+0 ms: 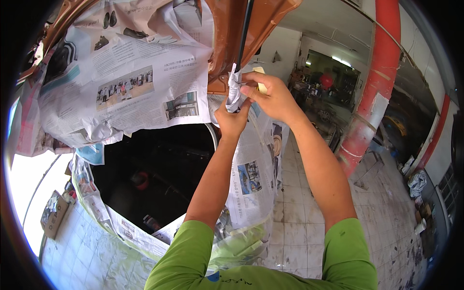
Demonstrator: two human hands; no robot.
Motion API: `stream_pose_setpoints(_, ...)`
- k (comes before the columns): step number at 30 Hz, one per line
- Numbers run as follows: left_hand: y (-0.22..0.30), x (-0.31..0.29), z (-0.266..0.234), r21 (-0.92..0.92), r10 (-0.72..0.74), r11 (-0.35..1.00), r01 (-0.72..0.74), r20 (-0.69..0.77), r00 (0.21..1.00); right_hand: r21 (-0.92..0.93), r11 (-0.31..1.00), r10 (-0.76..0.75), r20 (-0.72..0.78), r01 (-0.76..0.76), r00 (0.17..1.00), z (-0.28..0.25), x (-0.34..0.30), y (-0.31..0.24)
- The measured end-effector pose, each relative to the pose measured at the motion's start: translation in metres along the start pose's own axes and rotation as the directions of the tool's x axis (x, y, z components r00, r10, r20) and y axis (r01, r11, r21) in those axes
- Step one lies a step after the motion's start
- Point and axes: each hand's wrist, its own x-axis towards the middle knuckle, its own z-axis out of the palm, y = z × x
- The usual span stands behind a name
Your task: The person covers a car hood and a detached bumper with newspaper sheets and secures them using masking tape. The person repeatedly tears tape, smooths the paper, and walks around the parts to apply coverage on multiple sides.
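Note:
A black strut (245,30) runs down from a raised orange-brown car lid (270,21). Crumpled newspaper (234,90) is wrapped around the strut's lower part. My left hand (231,120) grips this wrap from below, its fingers closed around the paper. From the right, my right hand (274,99) reaches in, thumb and fingers pinched beside the wrap. A cream-coloured roll of what looks like masking tape (261,81) is held in that hand, partly hidden by its fingers. The fingertips touch the paper or come very close to it; I cannot tell which.
Large newspaper sheets (130,79) cover the lid's left side. Below gapes a dark trunk opening (150,169), edged with newspaper and plastic film (246,244). A red pillar (369,104) stands at right on the tiled floor (302,227). A cardboard box (54,215) sits at lower left.

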Motion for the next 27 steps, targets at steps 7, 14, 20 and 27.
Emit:
stream_pose_setpoints(7, 0.022, 0.001, -0.035, 0.341, 0.239, 0.894, -0.292, 0.188, 0.952, -0.142, 0.979, 0.132, -0.103, -0.146, 0.986, -0.002, -0.085, -0.009)
stream_pose_setpoints(14, 0.03, -0.023, -0.057, -0.203, 0.003, 0.979, 0.022, 0.124, 0.992, -0.254, 0.966, -0.08, -0.109, 0.05, 0.991, 0.033, -0.105, -0.025)
stream_pose_setpoints(20, 0.036, -0.021, -0.084, -0.308, 0.076, 0.949, 0.062, 0.417, 0.906, -0.364, 0.907, -0.31, -0.24, 0.211, 0.92, 0.046, -0.104, -0.013)
stream_pose_setpoints(27, 0.03, -0.024, -0.081, -0.508, 0.03, 0.832, 0.224, 0.444, 0.896, -0.45, 0.86, -0.328, -0.127, 0.24, 0.936, 0.055, -0.105, -0.013)
